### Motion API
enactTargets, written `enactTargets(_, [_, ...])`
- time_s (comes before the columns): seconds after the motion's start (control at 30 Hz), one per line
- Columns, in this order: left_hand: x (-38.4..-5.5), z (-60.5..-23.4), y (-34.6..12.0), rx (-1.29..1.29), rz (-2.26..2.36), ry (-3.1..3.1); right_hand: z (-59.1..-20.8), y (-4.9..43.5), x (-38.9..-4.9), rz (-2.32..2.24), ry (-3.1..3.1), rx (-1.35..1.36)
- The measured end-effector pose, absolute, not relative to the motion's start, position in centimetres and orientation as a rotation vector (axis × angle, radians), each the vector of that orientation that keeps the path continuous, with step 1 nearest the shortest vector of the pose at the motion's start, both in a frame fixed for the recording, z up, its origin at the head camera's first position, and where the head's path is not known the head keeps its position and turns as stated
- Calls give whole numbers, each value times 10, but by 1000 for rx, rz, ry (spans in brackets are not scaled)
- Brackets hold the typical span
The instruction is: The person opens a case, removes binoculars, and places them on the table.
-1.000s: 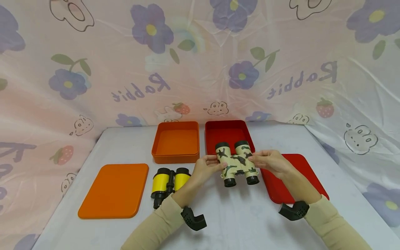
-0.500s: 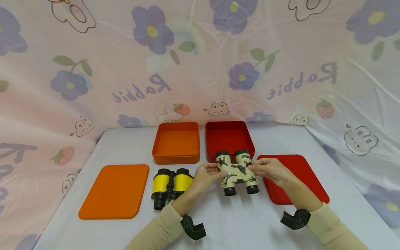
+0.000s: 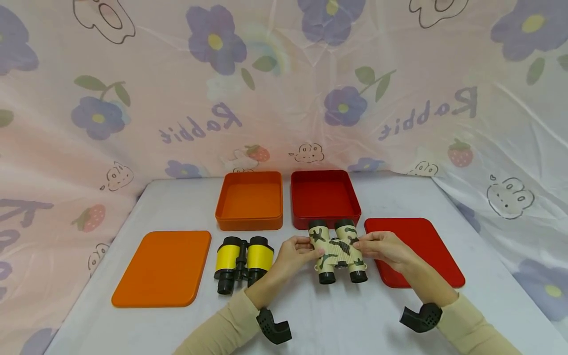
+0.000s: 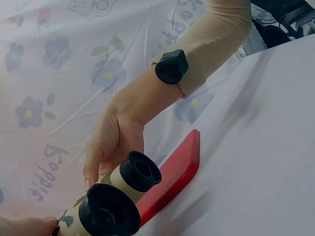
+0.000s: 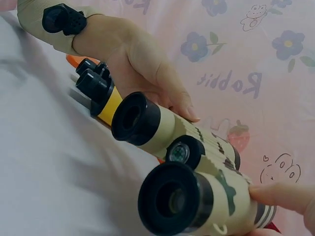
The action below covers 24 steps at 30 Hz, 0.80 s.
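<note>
Camouflage-patterned binoculars (image 3: 339,252) are held just in front of the red box (image 3: 326,197), their black eyepieces towards me. My left hand (image 3: 293,257) grips them by the left barrel, thumb on top. On the right barrel, the fingers of my right hand (image 3: 385,249) pinch the side. A small round compass (image 5: 179,152) shows between the eyepieces in the right wrist view. Yellow-and-black binoculars (image 3: 228,258) lie on the table beside my left forearm, which covers part of them.
An open orange box (image 3: 250,197) stands left of the red one. The orange lid (image 3: 161,268) lies at the left and the red lid (image 3: 419,251) at the right, partly behind my right forearm. A patterned cloth (image 3: 284,98) hangs behind the table (image 3: 337,325).
Both hands have brought the camouflage binoculars towards me and lower, off the red box's front area. The yellow binoculars, boxes and lids have stayed in place.
</note>
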<state>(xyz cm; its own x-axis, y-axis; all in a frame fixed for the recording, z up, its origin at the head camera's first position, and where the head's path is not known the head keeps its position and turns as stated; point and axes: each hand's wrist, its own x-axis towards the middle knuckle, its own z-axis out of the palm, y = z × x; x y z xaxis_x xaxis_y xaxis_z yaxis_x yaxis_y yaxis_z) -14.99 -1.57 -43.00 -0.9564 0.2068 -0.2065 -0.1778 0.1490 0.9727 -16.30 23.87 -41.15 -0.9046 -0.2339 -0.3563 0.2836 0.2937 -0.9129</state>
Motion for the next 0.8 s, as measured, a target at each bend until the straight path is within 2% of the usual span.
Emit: enactTargets(0.8, [-142, -440, -15, 8, 1854, 2121, -422, 240, -156, -1598, 2136, 82])
